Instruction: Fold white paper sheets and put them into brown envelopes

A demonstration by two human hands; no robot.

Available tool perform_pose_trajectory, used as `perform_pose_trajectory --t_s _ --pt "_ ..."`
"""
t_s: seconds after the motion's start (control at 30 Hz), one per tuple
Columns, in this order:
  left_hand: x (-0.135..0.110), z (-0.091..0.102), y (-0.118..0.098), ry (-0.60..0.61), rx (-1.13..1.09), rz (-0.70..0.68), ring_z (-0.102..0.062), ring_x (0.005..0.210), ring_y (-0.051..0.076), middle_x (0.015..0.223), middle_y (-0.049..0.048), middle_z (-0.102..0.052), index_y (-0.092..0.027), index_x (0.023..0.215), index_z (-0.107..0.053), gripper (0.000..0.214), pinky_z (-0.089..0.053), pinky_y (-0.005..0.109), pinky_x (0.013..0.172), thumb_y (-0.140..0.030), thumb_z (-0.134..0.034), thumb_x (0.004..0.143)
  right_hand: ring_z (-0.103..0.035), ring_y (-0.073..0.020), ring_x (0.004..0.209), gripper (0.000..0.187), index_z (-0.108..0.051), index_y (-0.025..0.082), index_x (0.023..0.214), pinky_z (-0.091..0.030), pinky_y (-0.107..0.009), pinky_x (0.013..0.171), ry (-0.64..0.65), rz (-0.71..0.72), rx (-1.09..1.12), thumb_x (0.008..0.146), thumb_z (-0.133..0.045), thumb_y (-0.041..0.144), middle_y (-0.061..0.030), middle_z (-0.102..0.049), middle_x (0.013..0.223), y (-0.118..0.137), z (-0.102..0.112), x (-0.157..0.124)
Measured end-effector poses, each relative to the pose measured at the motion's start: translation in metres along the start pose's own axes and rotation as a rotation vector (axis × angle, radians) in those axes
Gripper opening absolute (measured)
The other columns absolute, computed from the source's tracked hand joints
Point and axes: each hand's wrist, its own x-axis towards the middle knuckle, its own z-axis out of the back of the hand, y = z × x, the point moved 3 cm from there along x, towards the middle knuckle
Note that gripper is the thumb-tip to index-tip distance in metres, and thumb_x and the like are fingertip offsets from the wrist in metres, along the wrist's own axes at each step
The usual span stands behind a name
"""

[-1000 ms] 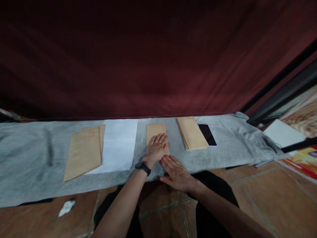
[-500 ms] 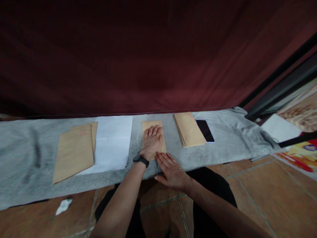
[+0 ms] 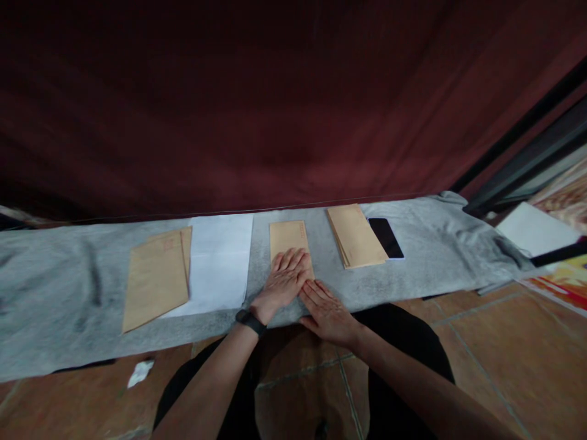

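A brown paper envelope [image 3: 288, 235] lies in front of me on the grey cloth, its far half showing. My left hand [image 3: 287, 278], with a dark watch at the wrist, rests flat across the near part of it, fingers stretched out. Beside it, my right hand [image 3: 328, 311] lies flat at the envelope's near right corner, fingers extended and touching or almost touching the left hand. Both palms cover the envelope's near end, so that edge is hidden.
A small stack of brown envelopes [image 3: 358, 238] lies to the right, partly over a black phone [image 3: 387, 238]. On the left, larger brown envelopes [image 3: 158, 281] overlap white paper sheets [image 3: 222, 260]. The grey cloth [image 3: 435, 244] ends at a dark red curtain [image 3: 293, 134]. A crumpled white scrap [image 3: 140, 373] is on the tiled floor.
My left hand has slid down the envelope towards me, baring more of its far end. The right hand stays by the near corner. The whole view has shifted slightly.
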Motion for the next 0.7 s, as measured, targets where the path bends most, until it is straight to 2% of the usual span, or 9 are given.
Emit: perform_pose_trajectory --t_s 0.23,0.4,0.53,0.63,0.7 --pt "-0.028 -0.001 -0.005 0.021 -0.018 -0.01 -0.016 0.155 0.023 0.165 0.0067 -0.028 -0.023 0.158 -0.025 0.061 -0.015 0.049 0.125 -0.049 -0.027 0.104 -0.038 -0.0248 0.146 0.057 -0.044 0.017 0.151 -0.03 -0.048 0.123 -0.001 -0.046 0.046 0.1 -0.051 0.042 -0.0125 -0.048 0.153 -0.002 0.014 0.0" --pt "-0.05 0.004 -0.004 0.039 -0.017 -0.017 -0.015 0.155 0.023 0.166 0.0064 -0.025 -0.023 0.158 -0.026 0.063 -0.016 0.049 0.125 -0.054 -0.025 0.104 -0.046 -0.0263 0.14 0.048 -0.048 0.018 0.148 -0.039 -0.049 0.116 -0.072 -0.215 0.089 0.103 -0.04 0.037 -0.0102 -0.05 0.152 -0.016 0.025 0.001" --pt "-0.063 0.004 -0.001 -0.008 0.003 0.02 -0.02 0.154 0.025 0.165 0.0093 -0.027 -0.021 0.158 -0.026 0.063 -0.02 0.052 0.124 -0.052 -0.027 0.104 -0.056 -0.029 0.126 0.043 -0.058 0.02 0.138 -0.046 -0.049 0.108 -0.176 -0.344 0.118 0.098 -0.044 0.029 -0.0119 -0.061 0.137 -0.029 0.028 0.004" --pt "-0.067 0.001 0.0 -0.05 0.007 0.031 -0.022 0.153 0.026 0.164 0.0123 -0.029 -0.017 0.157 -0.027 0.062 -0.023 0.051 0.123 -0.048 -0.03 0.104 -0.064 -0.0271 0.111 0.038 -0.064 0.023 0.13 -0.053 -0.042 0.097 -0.219 -0.408 0.143 0.097 -0.045 0.028 -0.0119 -0.067 0.121 -0.03 0.027 0.012" --pt "-0.066 0.0 -0.001 -0.069 0.003 0.031 -0.022 0.153 0.026 0.164 0.0135 -0.03 -0.015 0.157 -0.028 0.061 -0.026 0.05 0.123 -0.044 -0.031 0.104 -0.067 -0.025 0.097 0.035 -0.066 0.023 0.124 -0.056 -0.037 0.087 -0.203 -0.477 0.134 0.098 -0.044 0.03 -0.0115 -0.069 0.111 -0.027 0.025 0.017"
